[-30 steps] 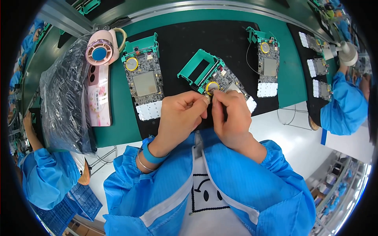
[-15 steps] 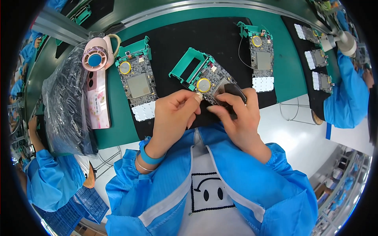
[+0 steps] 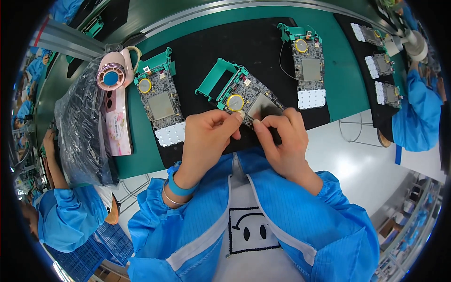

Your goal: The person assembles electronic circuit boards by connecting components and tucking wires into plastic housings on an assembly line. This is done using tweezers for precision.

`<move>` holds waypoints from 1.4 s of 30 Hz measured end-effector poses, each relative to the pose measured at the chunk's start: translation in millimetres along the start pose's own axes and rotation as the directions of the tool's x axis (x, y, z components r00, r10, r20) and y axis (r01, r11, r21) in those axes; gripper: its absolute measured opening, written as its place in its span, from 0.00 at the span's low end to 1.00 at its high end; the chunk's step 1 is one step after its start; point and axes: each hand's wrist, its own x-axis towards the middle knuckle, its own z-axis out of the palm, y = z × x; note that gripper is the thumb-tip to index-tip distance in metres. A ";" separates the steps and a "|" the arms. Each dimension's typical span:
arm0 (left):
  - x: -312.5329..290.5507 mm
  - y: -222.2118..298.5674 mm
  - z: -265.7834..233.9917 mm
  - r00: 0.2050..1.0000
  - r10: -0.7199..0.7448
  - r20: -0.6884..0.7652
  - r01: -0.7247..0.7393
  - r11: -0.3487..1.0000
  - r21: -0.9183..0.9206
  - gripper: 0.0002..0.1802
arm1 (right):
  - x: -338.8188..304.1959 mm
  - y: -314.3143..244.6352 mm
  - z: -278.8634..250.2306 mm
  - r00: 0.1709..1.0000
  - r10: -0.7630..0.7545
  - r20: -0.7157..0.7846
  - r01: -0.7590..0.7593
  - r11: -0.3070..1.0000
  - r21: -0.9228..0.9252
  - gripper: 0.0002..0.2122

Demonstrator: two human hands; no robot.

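While both hands pinch its edge | circuit board (image 3: 251, 96) tilted (gold coin cell, teal frame)

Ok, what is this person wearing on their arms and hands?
Both hands are bare, no gloves. The left hand has a blue band and a thin metal bangle at the wrist. Both arms wear bright blue smock sleeves with gathered cuffs; the right hand shows nothing at its wrist.

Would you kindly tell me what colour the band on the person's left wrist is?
Blue: the wristband sits just below the left hand, clearest in the head view.
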 end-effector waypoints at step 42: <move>7.2 -9.6 5.5 0.979 0.180 -0.094 -0.177 0.983 0.038 0.12 | 72.6 48.6 -28.8 0.601 -0.636 0.484 0.447 0.769 0.456 0.14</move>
